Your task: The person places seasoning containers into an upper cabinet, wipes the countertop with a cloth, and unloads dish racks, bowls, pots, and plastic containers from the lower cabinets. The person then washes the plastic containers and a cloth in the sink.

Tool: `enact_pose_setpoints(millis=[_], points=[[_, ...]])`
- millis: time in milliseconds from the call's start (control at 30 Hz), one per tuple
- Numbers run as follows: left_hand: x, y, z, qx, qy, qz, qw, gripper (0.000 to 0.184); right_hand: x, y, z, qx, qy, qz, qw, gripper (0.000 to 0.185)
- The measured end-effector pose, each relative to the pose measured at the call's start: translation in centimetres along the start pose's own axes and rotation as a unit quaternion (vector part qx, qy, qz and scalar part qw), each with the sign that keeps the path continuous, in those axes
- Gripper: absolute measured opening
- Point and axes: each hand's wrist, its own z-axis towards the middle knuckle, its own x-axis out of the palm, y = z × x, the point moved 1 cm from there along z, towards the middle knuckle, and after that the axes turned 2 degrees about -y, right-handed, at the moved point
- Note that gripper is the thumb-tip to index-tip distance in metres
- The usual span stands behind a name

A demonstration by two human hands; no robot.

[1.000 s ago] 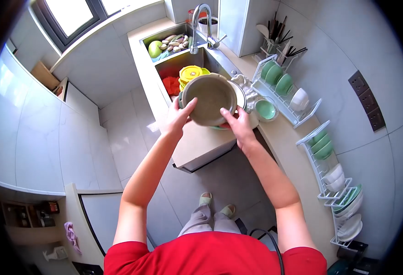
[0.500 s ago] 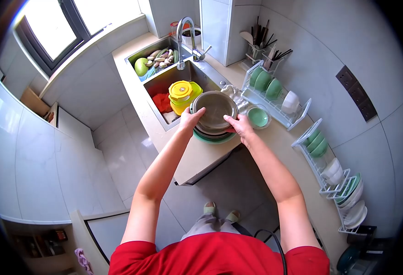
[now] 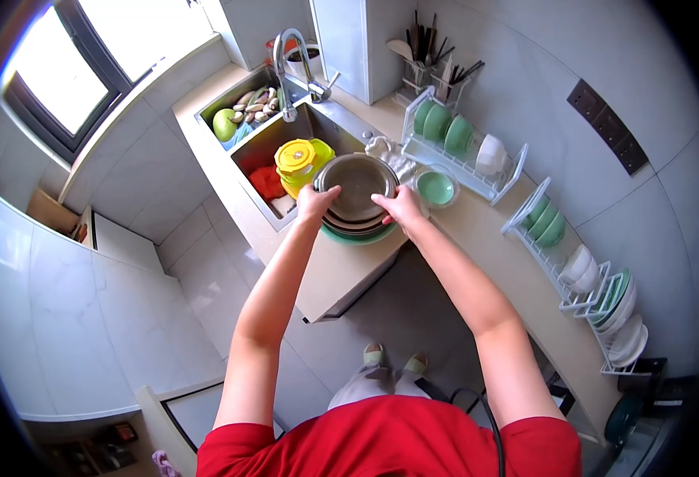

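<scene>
Both hands hold a round brownish-grey bowl (image 3: 355,187) by its two sides. My left hand (image 3: 316,201) grips the left rim with its thumb over the edge. On the opposite side, my right hand (image 3: 398,204) has its thumb on the rim and fingers beneath. Under the bowl is a stack of round dishes, with a green rim (image 3: 357,238) showing at the bottom, on the counter corner. Yellow lidded containers (image 3: 297,157) and a red cloth (image 3: 267,183) lie in the sink just left. A green bowl inside a clear one (image 3: 435,188) stands to the right.
A faucet (image 3: 288,79) arches over the double sink (image 3: 258,143); its far basin holds a green round fruit (image 3: 225,125) and vegetables. White racks (image 3: 461,168) with green and white bowls line the right wall. A utensil holder (image 3: 433,75) stands behind them.
The held bowl has come down onto the dish stack, with both hands still on it. The head view has shifted, and more of the yellow containers shows.
</scene>
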Motion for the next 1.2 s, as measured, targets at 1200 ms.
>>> enact_pose_setpoints(millis=[1200], points=[[54.2,44.1,-5.5,-0.294,0.185,-0.678,0.648,0.03,-9.4,-73.6,19.8,0.117,-0.087,0.513,0.846,0.014]])
